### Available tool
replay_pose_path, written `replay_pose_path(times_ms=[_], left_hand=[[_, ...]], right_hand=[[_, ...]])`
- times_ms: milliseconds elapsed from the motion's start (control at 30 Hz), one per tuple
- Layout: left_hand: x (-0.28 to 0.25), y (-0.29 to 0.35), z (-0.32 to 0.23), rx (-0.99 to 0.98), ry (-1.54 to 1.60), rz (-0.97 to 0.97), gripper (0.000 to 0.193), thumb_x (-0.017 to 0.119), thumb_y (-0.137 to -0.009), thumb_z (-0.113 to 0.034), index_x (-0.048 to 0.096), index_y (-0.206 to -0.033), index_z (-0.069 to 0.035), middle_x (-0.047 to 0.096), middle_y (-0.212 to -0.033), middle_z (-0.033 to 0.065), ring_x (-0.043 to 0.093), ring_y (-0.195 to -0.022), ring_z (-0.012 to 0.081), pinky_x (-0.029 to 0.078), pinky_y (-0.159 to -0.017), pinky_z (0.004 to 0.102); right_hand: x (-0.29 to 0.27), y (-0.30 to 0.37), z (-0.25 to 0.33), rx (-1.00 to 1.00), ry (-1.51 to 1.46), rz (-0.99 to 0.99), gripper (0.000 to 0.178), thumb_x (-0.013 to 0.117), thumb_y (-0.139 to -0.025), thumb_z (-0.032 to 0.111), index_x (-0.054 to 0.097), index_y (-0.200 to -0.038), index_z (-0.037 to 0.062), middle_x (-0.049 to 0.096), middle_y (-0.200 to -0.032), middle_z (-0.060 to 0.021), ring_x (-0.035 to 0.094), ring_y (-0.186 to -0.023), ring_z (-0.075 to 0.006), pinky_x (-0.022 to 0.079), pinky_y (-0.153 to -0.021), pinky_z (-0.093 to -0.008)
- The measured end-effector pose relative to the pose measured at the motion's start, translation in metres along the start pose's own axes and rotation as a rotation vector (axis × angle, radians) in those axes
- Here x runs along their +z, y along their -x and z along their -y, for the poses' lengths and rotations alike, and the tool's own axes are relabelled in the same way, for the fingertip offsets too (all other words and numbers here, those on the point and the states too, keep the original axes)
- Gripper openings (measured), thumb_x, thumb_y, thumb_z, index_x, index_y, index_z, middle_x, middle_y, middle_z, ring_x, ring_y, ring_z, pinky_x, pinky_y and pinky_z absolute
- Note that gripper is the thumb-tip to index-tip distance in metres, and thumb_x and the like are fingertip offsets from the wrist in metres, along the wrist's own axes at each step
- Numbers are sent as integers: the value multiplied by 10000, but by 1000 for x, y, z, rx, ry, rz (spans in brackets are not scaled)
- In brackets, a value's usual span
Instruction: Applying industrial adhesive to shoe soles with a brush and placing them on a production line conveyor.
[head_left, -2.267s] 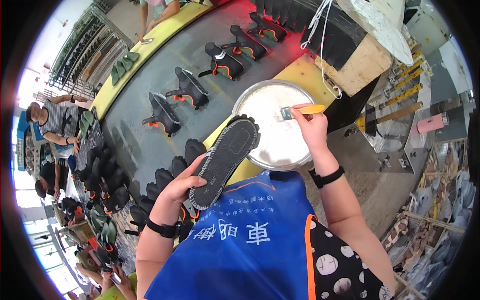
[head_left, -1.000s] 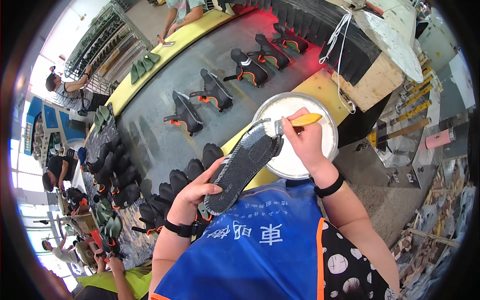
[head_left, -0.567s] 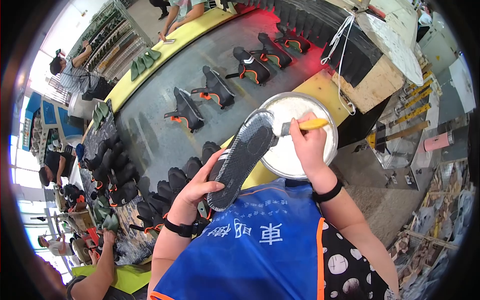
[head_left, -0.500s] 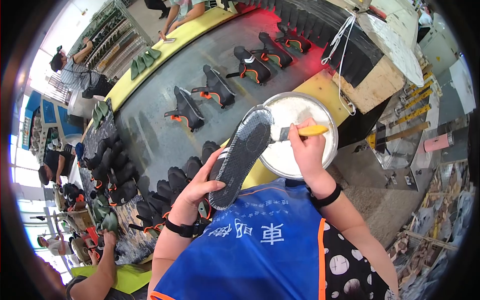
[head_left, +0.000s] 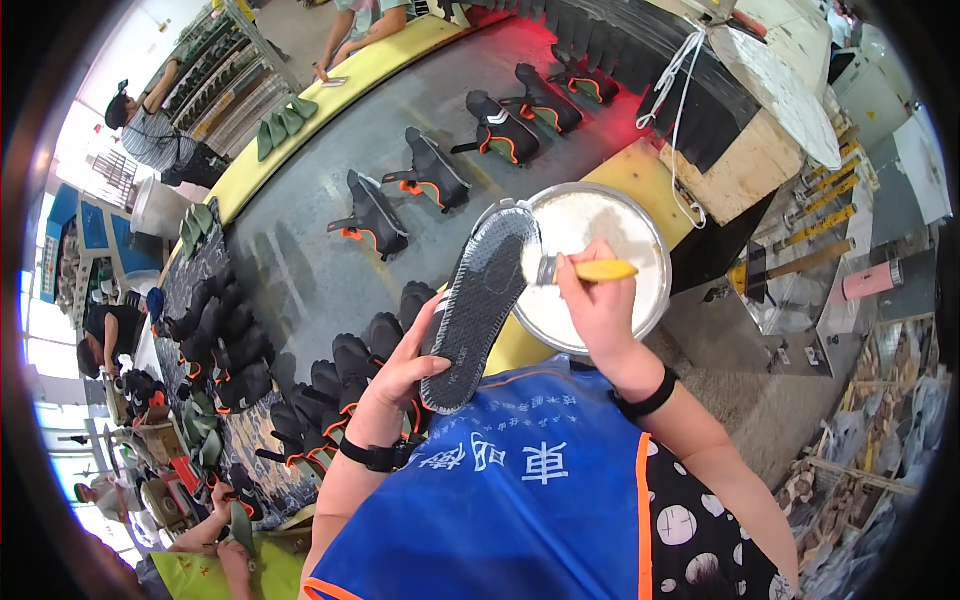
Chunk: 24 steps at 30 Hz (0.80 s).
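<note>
My left hand (head_left: 405, 365) grips a black shoe upper (head_left: 475, 310) by its side and end, its stitched underside turned up toward me. A white coating shows along the stitched rim, and the far part of the bottom looks wet and shiny. In my right hand (head_left: 605, 315) is a brush (head_left: 606, 270) with a yellow handle. Its bristle end is at the right edge of the shoe upper, above a round metal pan (head_left: 664, 245) holding white paste or glue. The bristles are hard to make out.
Several black shoe uppers with orange trim (head_left: 378, 215) stand on the grey conveyor belt (head_left: 320, 150), lit red at its far end. More uppers (head_left: 350, 360) crowd beside my left arm. A co-worker's hands (head_left: 235, 560) hold a green piece at lower left. A white cord (head_left: 680, 100) hangs at right.
The shoe upper has tilted more upright and shifted slightly left. My right hand and the brush have moved a little left and down along its edge. The co-worker's hands have moved lower.
</note>
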<state>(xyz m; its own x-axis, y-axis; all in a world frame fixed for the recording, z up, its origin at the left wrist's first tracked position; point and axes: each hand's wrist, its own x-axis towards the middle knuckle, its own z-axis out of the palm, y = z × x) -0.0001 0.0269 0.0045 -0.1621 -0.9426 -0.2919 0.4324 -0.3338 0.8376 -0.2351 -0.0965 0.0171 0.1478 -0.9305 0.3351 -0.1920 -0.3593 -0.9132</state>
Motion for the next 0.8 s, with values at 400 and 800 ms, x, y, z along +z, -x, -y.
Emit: replay_pose_path(times_ms=[400,800], left_hand=[[-8,3,-2,-22,-157,25,1106,722,-626,-198,202,-1590,-44,414,-1534,142,446,-1405,242,331,-1163,342],[-24,9,8,-182,204,123,1012,695,-699,-199,224,-1577,-24,465,-1488,150,491,-1356,238,379,-1132,327]], right_hand=[[-5,-43,-9,29,143,37,217,676,-876,143,558,-766,-3,595,-643,-142,618,-572,-258,460,-558,-367],[-4,-67,13,-410,-187,471,126,779,-828,34,709,-933,28,679,-883,-52,637,-841,-190,487,-753,-296]])
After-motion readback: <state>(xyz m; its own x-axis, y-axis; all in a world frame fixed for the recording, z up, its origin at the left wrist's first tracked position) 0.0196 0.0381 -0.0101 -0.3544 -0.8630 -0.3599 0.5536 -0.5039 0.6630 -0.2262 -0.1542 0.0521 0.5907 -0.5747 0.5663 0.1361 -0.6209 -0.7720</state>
